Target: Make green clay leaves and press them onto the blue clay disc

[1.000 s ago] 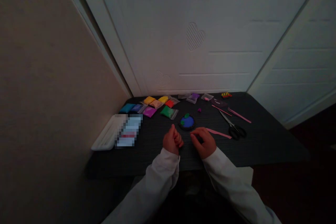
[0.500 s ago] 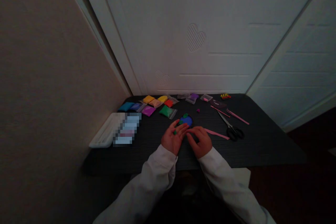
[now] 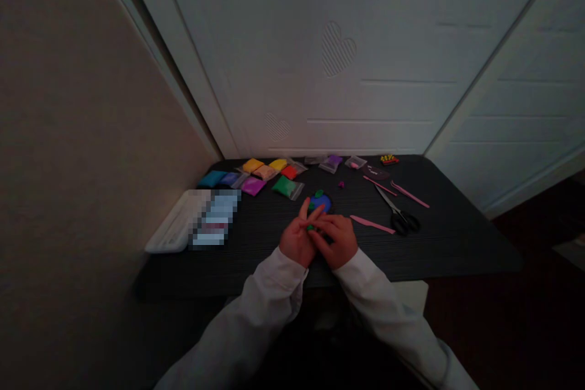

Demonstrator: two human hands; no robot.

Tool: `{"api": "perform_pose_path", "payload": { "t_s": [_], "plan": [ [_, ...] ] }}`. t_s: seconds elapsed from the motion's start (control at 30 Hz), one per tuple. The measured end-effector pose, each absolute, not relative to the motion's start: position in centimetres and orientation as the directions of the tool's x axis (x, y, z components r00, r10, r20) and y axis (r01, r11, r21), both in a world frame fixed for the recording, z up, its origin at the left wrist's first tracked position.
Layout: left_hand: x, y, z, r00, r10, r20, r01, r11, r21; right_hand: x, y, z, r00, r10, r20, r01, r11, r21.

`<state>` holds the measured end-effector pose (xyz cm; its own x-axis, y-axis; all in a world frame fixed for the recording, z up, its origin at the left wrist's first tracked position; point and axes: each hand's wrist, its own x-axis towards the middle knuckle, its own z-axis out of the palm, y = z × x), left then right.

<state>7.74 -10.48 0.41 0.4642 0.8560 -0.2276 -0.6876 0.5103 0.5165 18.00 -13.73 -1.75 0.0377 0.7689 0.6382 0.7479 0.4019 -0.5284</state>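
Palm up, my left hand (image 3: pixel 296 241) has its fingers stretched out and apart. A small piece of green clay (image 3: pixel 310 227) lies against the palm side of its fingers. My right hand (image 3: pixel 340 241) reaches across it, thumb and fingertips pinched at the green piece, which they partly cover. Just beyond the hands sits a round blue clay piece (image 3: pixel 322 202) with a dark rim. On its edge are green bits (image 3: pixel 319 193); the left fingers hide its near part.
Bags of coloured clay (image 3: pixel 287 186) line the table's back left. A white tray (image 3: pixel 171 225) stands at the left. To the right lie a pink clay knife (image 3: pixel 372 225), black-handled scissors (image 3: pixel 402 219), pink tweezers (image 3: pixel 410 194) and a thin pink tool (image 3: pixel 380 186). A magenta bit (image 3: pixel 341 184) lies behind.
My right hand has moved left onto the green clay in my left hand, its fingertips closing on it. The left fingers have spread. The whole view has shifted slightly.
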Motion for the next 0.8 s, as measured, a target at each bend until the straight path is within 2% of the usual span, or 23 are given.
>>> {"api": "perform_pose_path", "payload": {
  "t_s": [0.13,0.3,0.47,0.8],
  "plan": [
    [7.3,-10.2,-0.4,0.329,0.922,-0.203,-0.599,0.37,0.71,18.4,-13.8,-1.8,0.068,0.767,0.638,0.723,0.403,-0.561],
    [6.4,-10.3,-1.4,0.351,0.913,-0.207,-0.476,0.364,0.801,18.6,-14.0,-1.9,0.098,0.764,0.637,0.696,0.405,-0.593],
    [6.2,-10.3,-1.9,0.357,0.902,-0.242,-0.418,0.386,0.822,18.6,-14.0,-2.0,0.11,0.768,0.631,0.671,0.411,-0.617],
    [6.4,-10.5,-0.9,0.369,0.894,-0.255,-0.46,0.414,0.785,18.6,-14.0,-1.8,0.113,0.767,0.632,0.647,0.426,-0.633]
  ]
}}
